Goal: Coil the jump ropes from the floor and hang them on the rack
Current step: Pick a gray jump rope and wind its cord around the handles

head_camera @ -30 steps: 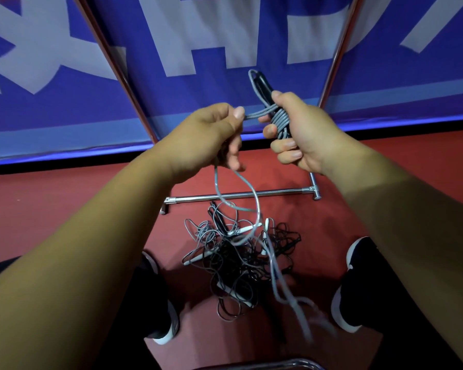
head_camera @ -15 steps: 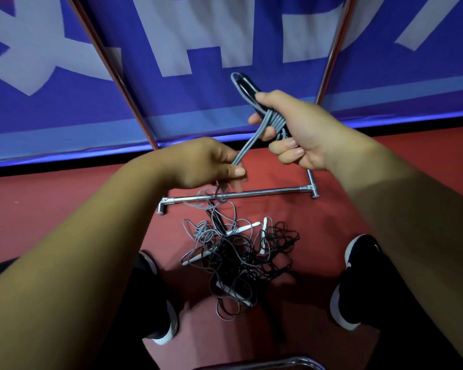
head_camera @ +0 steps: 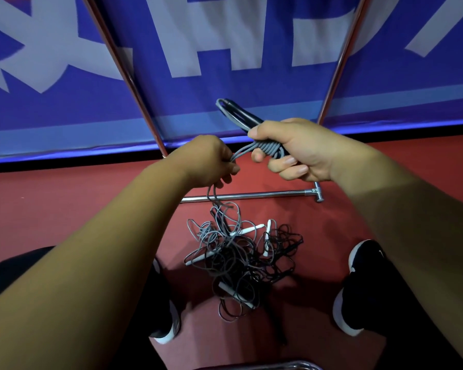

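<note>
Our left hand (head_camera: 207, 162) is back up right beside our right hand (head_camera: 297, 149) after dipping low, so the grey rope (head_camera: 269, 150) between them is short now, and the loose tail isn't whipping over the floor pile (head_camera: 241, 257) anymore

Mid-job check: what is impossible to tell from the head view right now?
Head view:
Rack: top cut off by the upper edge; hanging bar unseen.
Pile: ropes too tangled to count.
Bundle: wraps partly covered by right hand.
Left hand: curled fingers hide how it grips the rope.
</note>
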{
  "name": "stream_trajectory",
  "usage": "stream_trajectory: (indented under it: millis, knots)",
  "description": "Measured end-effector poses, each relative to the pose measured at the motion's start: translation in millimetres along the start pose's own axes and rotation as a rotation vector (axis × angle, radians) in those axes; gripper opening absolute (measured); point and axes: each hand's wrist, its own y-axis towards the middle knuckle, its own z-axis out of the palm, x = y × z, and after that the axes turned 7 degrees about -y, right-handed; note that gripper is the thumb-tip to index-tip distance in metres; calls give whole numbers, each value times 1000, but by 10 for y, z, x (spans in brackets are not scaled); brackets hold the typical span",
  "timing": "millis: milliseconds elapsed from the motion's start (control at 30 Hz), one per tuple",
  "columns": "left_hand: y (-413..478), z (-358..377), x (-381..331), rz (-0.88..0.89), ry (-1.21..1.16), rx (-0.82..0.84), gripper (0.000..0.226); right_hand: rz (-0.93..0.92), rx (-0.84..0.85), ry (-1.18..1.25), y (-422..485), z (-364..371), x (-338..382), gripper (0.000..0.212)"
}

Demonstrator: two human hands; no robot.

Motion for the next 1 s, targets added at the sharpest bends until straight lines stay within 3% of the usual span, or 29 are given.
stream_trajectory:
  millis: [200,433,567,733,800,867,1000]
  knots:
    - [17,-14,-4,1,-51,-52,18,-35,-14,-5,-37,50,-12,6]
    - [20,-31,-14,6,-73,-92,22,-69,-86,0,7,52,-18,16]
    - [27,-43,-6,6,-92,-110,21,-62,-80,8,34,56,-22,4]
    - [24,-65,-1,21,-307,-130,17,-35,92,-3,-108,113,29,23]
    - [-9,-67,-2,39,-518,-103,8,51,210,-113,-200,104,66,29]
    - [-27,-68,34,97,-698,-45,20,148,340,-172,-242,76,68,25]
    - [-73,-88,9,148,-808,25,14,277,524,-204,-178,13,1,47]
